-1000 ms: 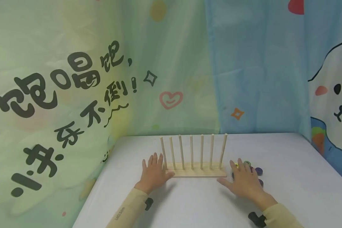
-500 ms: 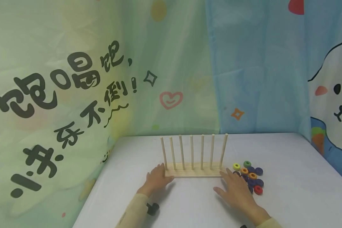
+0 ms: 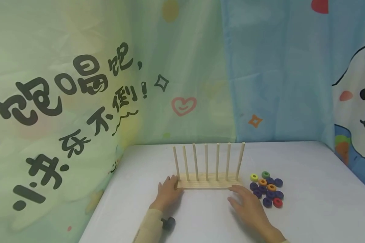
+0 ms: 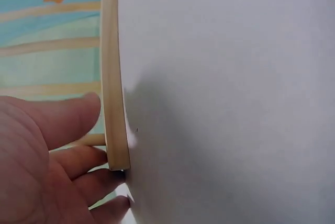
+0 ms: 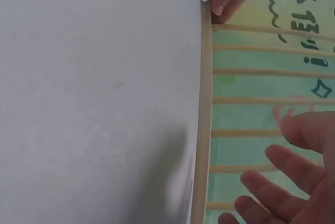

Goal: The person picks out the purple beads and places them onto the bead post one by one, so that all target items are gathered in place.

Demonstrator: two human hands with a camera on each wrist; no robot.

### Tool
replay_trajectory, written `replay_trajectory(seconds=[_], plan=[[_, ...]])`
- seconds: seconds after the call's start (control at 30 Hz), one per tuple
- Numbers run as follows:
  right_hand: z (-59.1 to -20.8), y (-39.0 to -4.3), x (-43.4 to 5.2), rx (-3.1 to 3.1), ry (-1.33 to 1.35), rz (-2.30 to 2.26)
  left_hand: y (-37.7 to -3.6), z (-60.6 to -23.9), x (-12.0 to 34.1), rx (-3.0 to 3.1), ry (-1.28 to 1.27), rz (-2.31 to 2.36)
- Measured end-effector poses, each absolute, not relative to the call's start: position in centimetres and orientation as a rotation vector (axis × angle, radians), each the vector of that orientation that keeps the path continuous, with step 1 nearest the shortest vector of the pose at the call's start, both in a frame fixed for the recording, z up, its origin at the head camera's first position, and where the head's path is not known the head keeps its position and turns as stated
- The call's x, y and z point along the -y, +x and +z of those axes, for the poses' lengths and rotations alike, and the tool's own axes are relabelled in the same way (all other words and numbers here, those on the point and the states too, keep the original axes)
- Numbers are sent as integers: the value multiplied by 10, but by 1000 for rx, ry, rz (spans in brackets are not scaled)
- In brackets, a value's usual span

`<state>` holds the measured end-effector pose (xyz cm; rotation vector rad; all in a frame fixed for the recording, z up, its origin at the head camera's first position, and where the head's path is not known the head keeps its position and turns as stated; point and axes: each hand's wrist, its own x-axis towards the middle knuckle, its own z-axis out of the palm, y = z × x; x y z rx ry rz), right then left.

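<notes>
A pale wooden peg stand [image 3: 207, 184] stands on the white table, with several upright pegs along its base. My left hand [image 3: 167, 193] holds the left end of the base. In the left wrist view, the thumb [image 4: 78, 119] lies over the base near the end peg while the fingers bend round its end. My right hand [image 3: 246, 206] is at the front right corner of the stand, its fingers apart and slightly bent, holding nothing. In the right wrist view, its fingers [image 5: 272, 192] appear in front of the pegs. Whether they touch the base is unclear.
Right of the stand lie several small ring beads: a yellow ring [image 3: 254, 177], a green ring [image 3: 265, 174], orange ones, a red ring [image 3: 277, 203] and several dark blue ones. A printed curtain [image 3: 182, 67] hangs behind the white table [image 3: 207, 219].
My right hand has drawn left and back from over the beads, uncovering them. The left hand's spread fingers have come down and bent round the stand's left end. The stand keeps its place.
</notes>
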<state>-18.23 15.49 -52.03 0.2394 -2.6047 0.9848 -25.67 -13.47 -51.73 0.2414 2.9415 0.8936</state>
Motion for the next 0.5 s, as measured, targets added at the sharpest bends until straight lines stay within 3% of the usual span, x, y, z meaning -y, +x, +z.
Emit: replay_trajectory(seconds=[0.27,0.5], plan=[[-521,-179,-159,2606,-59,1183,-263,-520,139,-2951,276,896],[-526,-178,-169,2574,-138,1141,-271,-533,144,-3004,331,946]])
